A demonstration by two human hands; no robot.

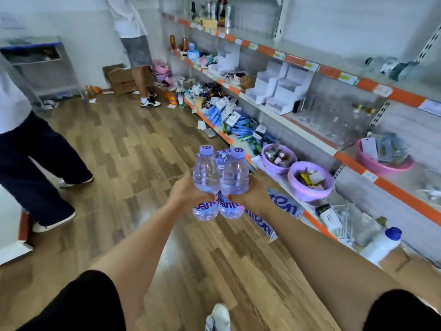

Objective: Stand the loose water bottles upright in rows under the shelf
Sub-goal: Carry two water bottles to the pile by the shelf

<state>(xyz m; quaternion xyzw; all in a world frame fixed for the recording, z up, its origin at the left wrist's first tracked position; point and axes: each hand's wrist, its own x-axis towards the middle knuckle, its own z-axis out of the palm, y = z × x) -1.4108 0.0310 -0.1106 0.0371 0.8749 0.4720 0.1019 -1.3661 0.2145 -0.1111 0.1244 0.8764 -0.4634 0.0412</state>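
Two water bottles go out ahead of us, caps up and touching side by side. Our left hand [185,192] wraps the label band of the left bottle [205,177], and our right hand [250,195] is clamped the same way on the right bottle [233,177]. Both are held in the air above the wood-plank floor [133,144], near the foot of the shelving [391,185] on the right. To set them well, we judge, we should bring them down low and level, put the bases flat on the floor under the bottom shelf, and let go one at a time so neither tips its neighbour. The thin plastic will likely dent if we squeeze. No standing row is visible to us from here. Just right of our right hand lies a printed shrink-wrap pack [281,207]. The purple basins [307,195] of small goods sit on the low shelf just beyond, and a white jug with a blue cap [381,244] stands nearer on the right. Far off, a person in grey shorts [136,51] faces the shelves beside an open cardboard box [119,80]; at left another person in dark trousers [35,163] stands mid-stride
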